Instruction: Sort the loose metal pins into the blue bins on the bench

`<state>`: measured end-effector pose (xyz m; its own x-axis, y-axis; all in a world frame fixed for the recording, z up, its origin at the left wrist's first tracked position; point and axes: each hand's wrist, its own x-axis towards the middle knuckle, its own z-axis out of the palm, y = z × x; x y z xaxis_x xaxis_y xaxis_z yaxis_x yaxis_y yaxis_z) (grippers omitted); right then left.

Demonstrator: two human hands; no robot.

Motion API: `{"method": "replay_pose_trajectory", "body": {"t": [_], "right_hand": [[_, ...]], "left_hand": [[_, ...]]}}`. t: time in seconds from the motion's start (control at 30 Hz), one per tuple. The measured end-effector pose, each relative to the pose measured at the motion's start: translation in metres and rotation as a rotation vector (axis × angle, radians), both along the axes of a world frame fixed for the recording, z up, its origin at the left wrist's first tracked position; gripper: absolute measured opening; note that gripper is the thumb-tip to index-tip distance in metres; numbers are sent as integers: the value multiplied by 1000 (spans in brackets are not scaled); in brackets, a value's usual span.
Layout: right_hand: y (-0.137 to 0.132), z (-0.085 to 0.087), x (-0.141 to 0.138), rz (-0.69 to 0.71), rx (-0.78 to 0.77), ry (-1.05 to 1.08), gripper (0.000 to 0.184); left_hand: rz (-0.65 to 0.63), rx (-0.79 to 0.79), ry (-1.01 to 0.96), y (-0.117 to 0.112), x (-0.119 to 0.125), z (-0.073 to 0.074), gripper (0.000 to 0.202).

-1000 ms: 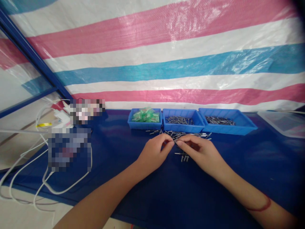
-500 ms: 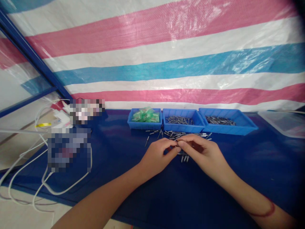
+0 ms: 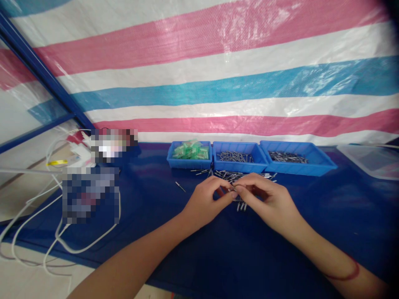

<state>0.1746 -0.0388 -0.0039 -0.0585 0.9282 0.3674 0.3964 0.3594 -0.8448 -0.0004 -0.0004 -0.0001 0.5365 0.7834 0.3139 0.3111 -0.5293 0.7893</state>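
My left hand (image 3: 207, 199) and my right hand (image 3: 264, 197) meet fingertip to fingertip over the blue table. Both pinch at the same spot; a tiny bit of something metallic shows there, but the fingers hide most of it. Just below the fingertips lie several short silvery metal pins (image 3: 241, 206) side by side. Behind the hands spreads a loose pile of thin metal pins (image 3: 224, 176), partly covered by my fingers. One single metal pin (image 3: 180, 187) rests apart, to the left of my left hand.
Along the back stand three blue bins: one with green packets (image 3: 190, 150), one with thin metal pins (image 3: 233, 157), one with darker metal pieces (image 3: 288, 158). A clear plastic lid or tray (image 3: 370, 162) lies at right. White cables (image 3: 81, 251) loop on the left.
The single pin left of my left hand now lies farther left and is turned to another angle. Both hands stay together, with only slight finger movement.
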Motion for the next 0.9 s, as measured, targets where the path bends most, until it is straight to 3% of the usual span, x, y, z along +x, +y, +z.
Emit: {"method": "replay_pose_trajectory", "body": {"t": [0.27,0.37,0.5,0.7,0.9], "right_hand": [[8,5,2,47,-250,96,22],[15,4,10,-117,-336,396,26],[29,4,41,-301,-300,800,24],[43,1,85,-393,-385,918,23],[39,6,77,-327,-430,727,26]], "left_hand": [[73,5,3,4,-6,5,22],[67,59,96,5,-9,6,29],[44,209,286,9,-14,4,25],[104,354,547,14,-18,-3,30],[57,399,667,13,-19,-7,43]]}}
